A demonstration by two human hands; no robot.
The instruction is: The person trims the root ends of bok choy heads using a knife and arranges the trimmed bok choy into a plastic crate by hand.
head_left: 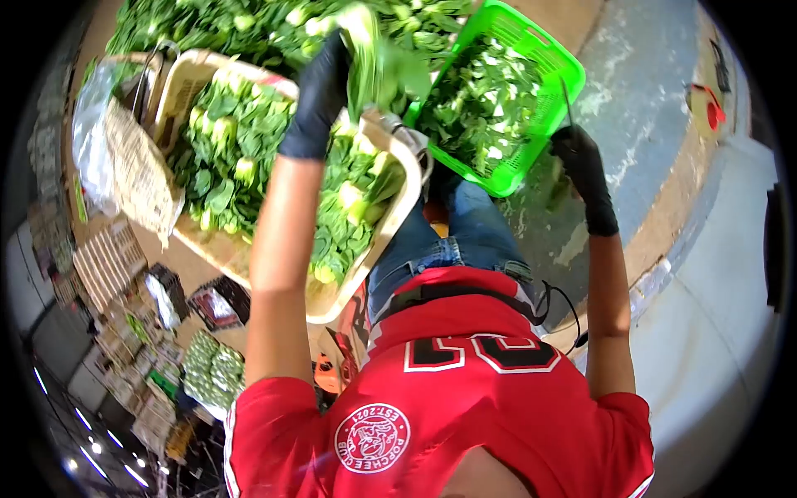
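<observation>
My left hand (322, 95), in a black glove, grips a head of leafy greens (374, 66) with its pale base upward. The leaves are blurred by motion above the far rim of a cream crate (404, 166). Inside that crate lie many more leafy greens (222, 137). On the right, my right hand (584, 170), also gloved in black, is closed around a knife (568, 104) whose thin blade points away from me. That hand is beside the right edge of a bright green basket (558, 66), which contains loose leaves (486, 104).
A large heap of greens (199, 29) spreads along the far side. Woven sacking and clear plastic (100, 141) hang over the cream crate's left end. A red-orange object (706, 108) lies at far right. Crates (220, 303) and packed produce (212, 369) stand at lower left.
</observation>
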